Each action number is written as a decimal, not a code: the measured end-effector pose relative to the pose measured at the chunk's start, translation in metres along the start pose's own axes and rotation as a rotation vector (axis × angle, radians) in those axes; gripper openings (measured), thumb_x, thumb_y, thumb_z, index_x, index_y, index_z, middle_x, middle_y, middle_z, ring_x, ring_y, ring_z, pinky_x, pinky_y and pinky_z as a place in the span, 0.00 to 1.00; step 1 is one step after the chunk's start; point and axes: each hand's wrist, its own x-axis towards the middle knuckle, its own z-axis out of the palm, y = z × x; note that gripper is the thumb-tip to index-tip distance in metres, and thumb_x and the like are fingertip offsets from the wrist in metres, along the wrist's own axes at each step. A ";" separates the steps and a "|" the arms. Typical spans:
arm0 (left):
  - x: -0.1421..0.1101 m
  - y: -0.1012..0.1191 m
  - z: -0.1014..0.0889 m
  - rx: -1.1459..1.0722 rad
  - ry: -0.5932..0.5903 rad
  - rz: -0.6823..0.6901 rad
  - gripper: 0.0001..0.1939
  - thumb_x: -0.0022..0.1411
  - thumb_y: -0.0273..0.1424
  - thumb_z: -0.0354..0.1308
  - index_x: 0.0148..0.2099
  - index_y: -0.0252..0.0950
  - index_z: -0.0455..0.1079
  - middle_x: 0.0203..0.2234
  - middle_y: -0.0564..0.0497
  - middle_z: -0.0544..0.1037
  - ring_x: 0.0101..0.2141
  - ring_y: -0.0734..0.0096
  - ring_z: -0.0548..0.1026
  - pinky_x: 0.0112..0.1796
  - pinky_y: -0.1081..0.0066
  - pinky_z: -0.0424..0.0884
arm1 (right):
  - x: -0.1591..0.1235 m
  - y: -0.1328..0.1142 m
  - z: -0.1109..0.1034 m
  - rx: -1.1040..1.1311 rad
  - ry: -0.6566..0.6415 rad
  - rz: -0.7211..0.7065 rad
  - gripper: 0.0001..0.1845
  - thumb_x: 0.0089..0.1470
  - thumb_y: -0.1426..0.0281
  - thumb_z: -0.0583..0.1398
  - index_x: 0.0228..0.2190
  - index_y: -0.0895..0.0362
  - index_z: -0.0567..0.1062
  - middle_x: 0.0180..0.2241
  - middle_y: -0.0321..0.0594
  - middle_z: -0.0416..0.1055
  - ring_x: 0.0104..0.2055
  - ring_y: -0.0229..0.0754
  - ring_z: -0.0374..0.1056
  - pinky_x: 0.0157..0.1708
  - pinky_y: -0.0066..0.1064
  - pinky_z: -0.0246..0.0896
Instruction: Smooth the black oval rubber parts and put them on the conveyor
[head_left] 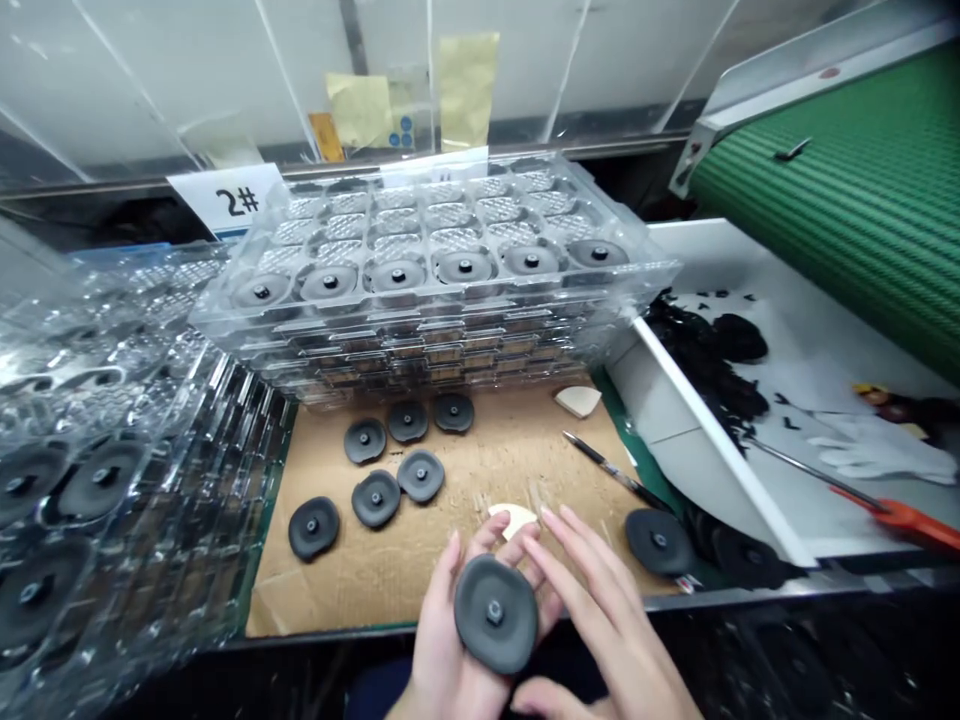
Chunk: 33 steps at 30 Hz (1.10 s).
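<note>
Dark grey disc (495, 614) with a small black stud at its centre, held above a cardboard sheet (480, 470) as I watch from afar. Left hand (442, 640) lies palm up beneath the disc, its fingers curving around the rim, cradling it rather than pinching it. Right hand (600, 620) sits just beside the disc, fingers (577, 590) spread and pinching nothing; I cannot tell whether they touch the rim. Small cream piece (514, 519) lies on the cardboard just behind the left hand, and a second cream piece (578, 400) lies near the far edge. Six loose discs (376, 498) rest on the cardboard, left of the hands. Metal-tipped tool (615, 472) lies at the cardboard's right side, near two more discs (658, 541). Stacked clear plastic trays (427, 340) stand beyond the cardboard, with six discs (465, 266) seated in the front row of the top tray; a card marked "2#" (232, 200) stands behind them. Second tray stack (97, 480), holding more discs, lies at far left. White bin (675, 440) at right holds black scraps (705, 370), a white glove (877, 450) and an orange-handled tool (900, 522), below a green conveyor belt (847, 170)
</note>
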 end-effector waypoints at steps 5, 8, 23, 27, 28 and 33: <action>-0.003 0.003 -0.010 0.108 -0.090 0.106 0.23 0.66 0.37 0.37 0.48 0.36 0.72 0.43 0.41 0.79 0.48 0.60 0.73 0.55 0.55 0.57 | 0.013 -0.008 0.015 0.073 -0.130 0.058 0.46 0.44 0.58 0.63 0.61 0.55 0.51 0.64 0.51 0.39 0.62 0.62 0.44 0.49 0.53 0.60; -0.007 0.009 -0.015 0.157 -0.115 0.111 0.23 0.65 0.40 0.39 0.51 0.36 0.70 0.45 0.41 0.77 0.49 0.58 0.72 0.54 0.55 0.58 | 0.012 -0.009 0.026 0.151 -0.068 0.024 0.36 0.44 0.58 0.62 0.54 0.55 0.63 0.63 0.49 0.42 0.62 0.62 0.45 0.50 0.54 0.58; -0.038 0.024 -0.034 0.513 0.056 0.216 0.31 0.32 0.32 0.73 0.44 0.42 0.73 0.46 0.47 0.77 0.40 0.60 0.77 0.39 0.68 0.74 | 0.013 -0.012 0.023 0.272 -0.093 -0.012 0.41 0.51 0.48 0.54 0.58 0.59 0.56 0.58 0.53 0.56 0.58 0.55 0.55 0.49 0.45 0.62; -0.038 0.027 -0.040 0.416 0.059 0.238 0.29 0.36 0.38 0.70 0.45 0.43 0.74 0.44 0.47 0.78 0.41 0.55 0.77 0.38 0.67 0.74 | 0.008 0.015 0.036 0.080 -0.061 0.213 0.23 0.57 0.61 0.53 0.55 0.49 0.63 0.54 0.45 0.63 0.48 0.50 0.64 0.44 0.46 0.64; -0.038 0.028 -0.042 0.405 0.053 0.238 0.28 0.37 0.38 0.70 0.45 0.45 0.73 0.42 0.48 0.79 0.41 0.55 0.78 0.38 0.68 0.75 | 0.009 0.023 0.042 0.038 -0.059 0.241 0.22 0.56 0.63 0.54 0.52 0.49 0.66 0.52 0.45 0.65 0.45 0.51 0.65 0.41 0.47 0.65; -0.041 0.030 -0.043 0.365 0.049 0.275 0.26 0.40 0.36 0.69 0.46 0.48 0.72 0.43 0.50 0.79 0.43 0.55 0.76 0.39 0.68 0.74 | 0.018 0.050 0.069 0.041 -0.049 0.272 0.18 0.55 0.69 0.54 0.48 0.58 0.71 0.45 0.51 0.69 0.43 0.53 0.66 0.39 0.47 0.66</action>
